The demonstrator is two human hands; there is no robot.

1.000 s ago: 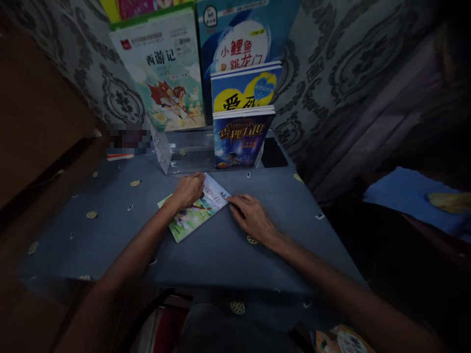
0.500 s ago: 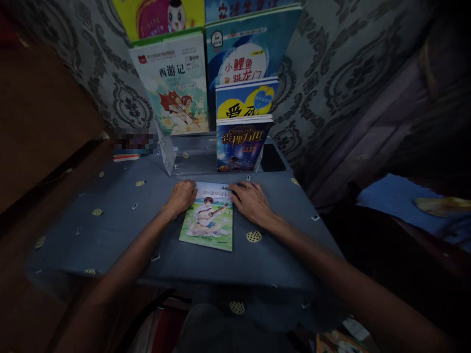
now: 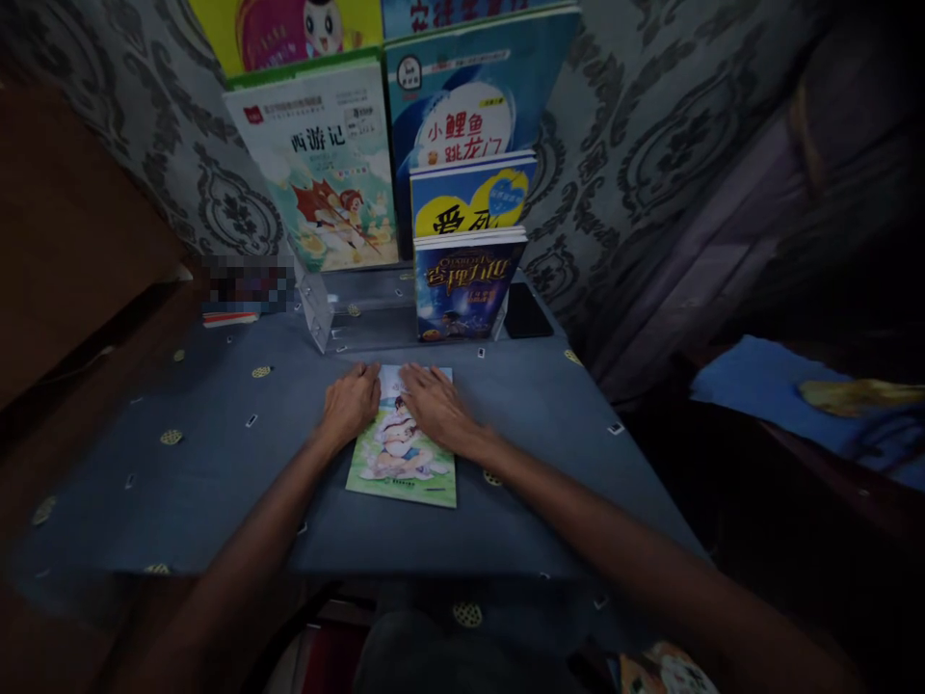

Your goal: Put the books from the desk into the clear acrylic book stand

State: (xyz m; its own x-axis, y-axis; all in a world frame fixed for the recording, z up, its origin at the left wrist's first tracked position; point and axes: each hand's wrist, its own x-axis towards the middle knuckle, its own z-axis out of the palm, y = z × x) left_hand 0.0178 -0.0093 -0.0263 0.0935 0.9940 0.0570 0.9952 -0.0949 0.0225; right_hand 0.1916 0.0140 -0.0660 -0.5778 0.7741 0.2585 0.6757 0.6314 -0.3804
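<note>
Blue-grey cloth-covered table (image 3: 549, 443) under everything, in front of me. Clear stand (image 3: 316, 306) at its far side, with a pale-covered book (image 3: 343, 217) and a teal book (image 3: 484, 72) up high, dark-blue book (image 3: 462, 294) upright lower down. Flat book (image 3: 401, 472), green with a seated guitar player, lies closed on the cloth just in front of the stand, lower edge toward me.

Main change: a second ago it lay slanted; now it's roughly square to me, so I'd call the straightening done. My right hand (image 3: 437, 405) has gone from its right edge to across the upper cover, palm down, fingers extended, gripping nothing; title mostly hidden, so that looks like pressing or smoothing rather than lifting. My left hand (image 3: 352, 403) is at the upper left edge, fingers bent; can't tell if they pinch it. Smallest: dark phone-like slab (image 3: 529, 310), right of the stand, untouched
</note>
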